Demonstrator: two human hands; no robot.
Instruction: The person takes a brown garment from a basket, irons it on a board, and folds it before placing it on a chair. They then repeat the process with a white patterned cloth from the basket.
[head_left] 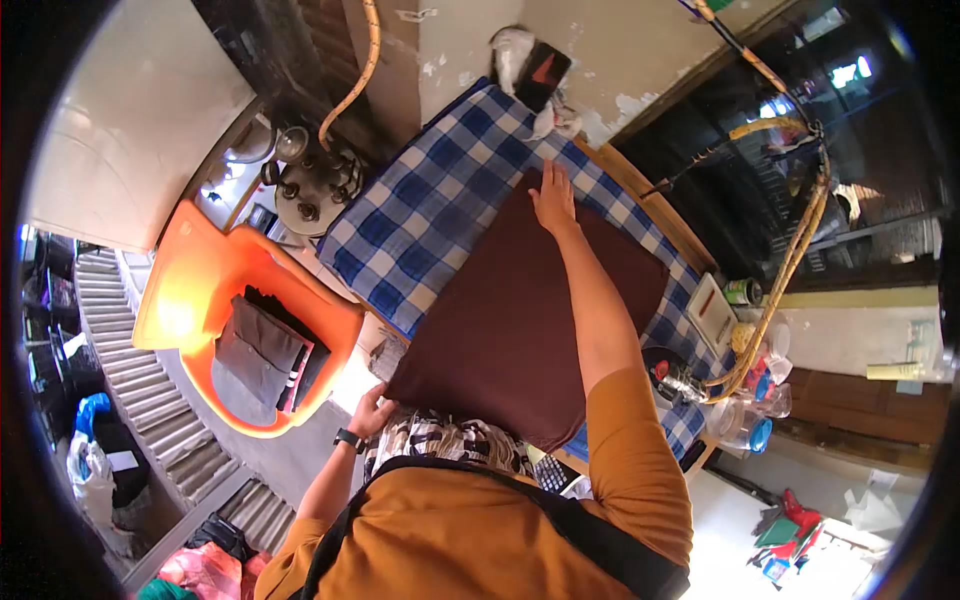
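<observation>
Right hand [553, 198] lies flat on the far end of the dark brown cloth [500, 300], fingers stretched out, and here's the left hand [372, 412], low at the near-left corner, fingers bent against the edge, whether pinching it I cannot tell! The brown cloth sits spread across the blue-and-white checked cover [420, 190], its near edge by the person's lap, and over to the left, folded garments [262, 350] rest on an orange chair [185, 290]
</observation>
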